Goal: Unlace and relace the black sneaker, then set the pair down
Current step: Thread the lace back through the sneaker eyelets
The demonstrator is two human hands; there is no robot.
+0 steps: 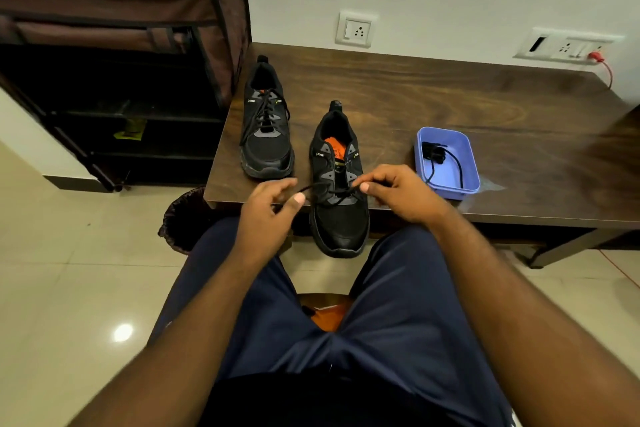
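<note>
— Head view, the room first?
— Dark wood-grain surface [450, 104] against a pale wall, white socket plate [356, 29] above the back edge, a second switch panel [568, 45] to the right with a red plug and cord [601, 61]. Glossy cream floor tiles [69, 270] below. Brown fabric-covered shoe rack [114, 55] on the left, shelves dark inside. Dark bin [181, 218] tucked under the near-left corner.
— And on the surface?
— Laced black sneaker [266, 128] at the left edge, mesh upper, grey eyelet patches, toe toward the camera. Second black sneaker [337, 184] just to the right and nearer, toe hanging over the front edge, orange insole showing, only the lowest eyelets threaded. Lilac plastic tray [465, 149], rectangular with rounded corners, beside it, a coiled black lace [436, 154] inside.
— Hands?
— Left hand [270, 208] pinching one end of the thin black shoelace [313, 188] between thumb and forefinger. Right hand [398, 191] pinching the other end, just beside the eyelets. Lace drawn across the shoe between them. Navy trousers [346, 322] below, orange-brown seat [327, 308] between the knees.
</note>
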